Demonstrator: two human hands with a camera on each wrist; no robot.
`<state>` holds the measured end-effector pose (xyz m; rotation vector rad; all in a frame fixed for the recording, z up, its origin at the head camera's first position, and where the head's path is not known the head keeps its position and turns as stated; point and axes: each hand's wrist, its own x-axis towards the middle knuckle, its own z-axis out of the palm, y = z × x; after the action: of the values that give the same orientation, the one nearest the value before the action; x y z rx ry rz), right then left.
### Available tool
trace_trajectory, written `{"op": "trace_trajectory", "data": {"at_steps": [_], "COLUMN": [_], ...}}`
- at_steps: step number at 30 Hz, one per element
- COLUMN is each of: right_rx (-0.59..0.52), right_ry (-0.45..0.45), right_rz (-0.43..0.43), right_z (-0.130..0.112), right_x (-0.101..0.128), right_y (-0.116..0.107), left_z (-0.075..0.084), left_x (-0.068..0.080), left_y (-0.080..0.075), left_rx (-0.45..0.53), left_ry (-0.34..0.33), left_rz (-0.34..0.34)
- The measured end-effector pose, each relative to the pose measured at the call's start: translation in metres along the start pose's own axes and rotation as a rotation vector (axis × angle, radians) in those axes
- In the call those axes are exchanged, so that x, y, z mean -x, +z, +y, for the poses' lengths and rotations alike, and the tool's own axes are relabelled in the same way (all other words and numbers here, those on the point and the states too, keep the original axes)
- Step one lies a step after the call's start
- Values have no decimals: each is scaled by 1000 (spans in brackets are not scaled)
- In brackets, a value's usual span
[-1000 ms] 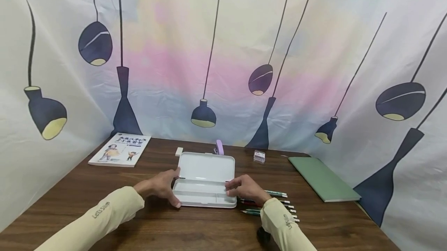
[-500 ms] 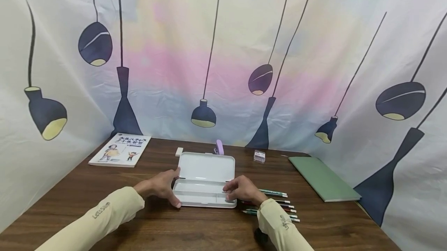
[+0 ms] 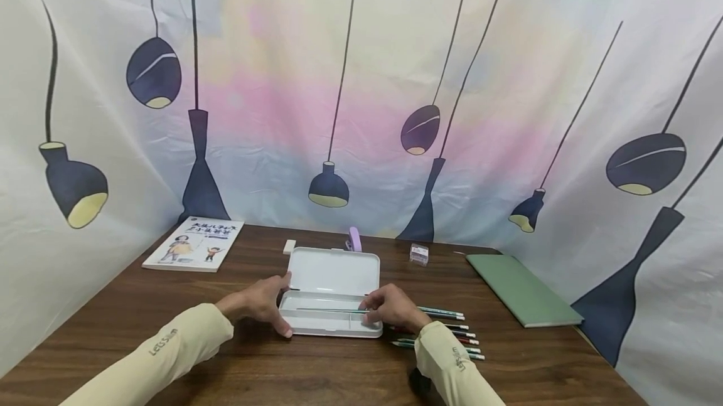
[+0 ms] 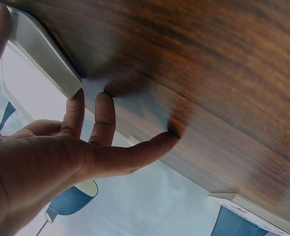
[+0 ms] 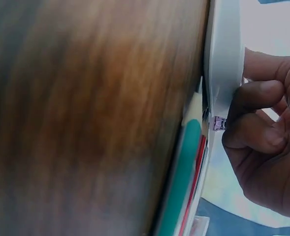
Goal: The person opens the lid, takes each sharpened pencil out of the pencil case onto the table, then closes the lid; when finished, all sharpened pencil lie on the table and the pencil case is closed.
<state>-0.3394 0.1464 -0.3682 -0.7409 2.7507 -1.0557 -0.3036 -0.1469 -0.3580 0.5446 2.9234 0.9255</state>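
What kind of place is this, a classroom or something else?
Likely a study desk in a curtained booth: a wooden table with an open pencil case, pencils, a book and a lamp-print cloth backdrop.

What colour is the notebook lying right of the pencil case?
Plain green, the notebook; the head view shows it best.

My case (image 3: 332, 280) was white, my pencils (image 3: 446, 313) green and red, the notebook (image 3: 522, 290) green, my sleeves (image 3: 169, 356) cream, the table (image 3: 141, 305) dark woodgrain.
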Motion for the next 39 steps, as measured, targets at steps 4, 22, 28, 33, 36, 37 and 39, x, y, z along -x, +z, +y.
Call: {"op": "trace_trajectory", "data": {"at_steps": [4, 22, 28, 33, 36, 37, 39], "right_rx": [-56, -300, -271, -232, -215, -211, -201], "right_ry": [23, 118, 133, 154, 179, 194, 237], "right_rz": [57, 256, 294, 324, 351, 365, 397], "right_z": [3, 6, 7, 17, 28, 31, 39], "right_x": [0, 3, 8, 20, 31, 36, 47], "right_y": [-1, -9, -19, -31, -40, -44, -54], "left_z": [-1, -1, -2, -2, -2, -3, -2], "left_x": [-1, -2, -2, -2, -1, -1, -1], "left_y": [0, 3, 4, 4, 3, 3, 1], "left_rx": [-3, -7, -4, -8, -16, -15, -14], "left_ry": [1, 14, 17, 23, 27, 28, 31], "left_rz": [3, 22, 28, 32, 27, 25, 20]}}
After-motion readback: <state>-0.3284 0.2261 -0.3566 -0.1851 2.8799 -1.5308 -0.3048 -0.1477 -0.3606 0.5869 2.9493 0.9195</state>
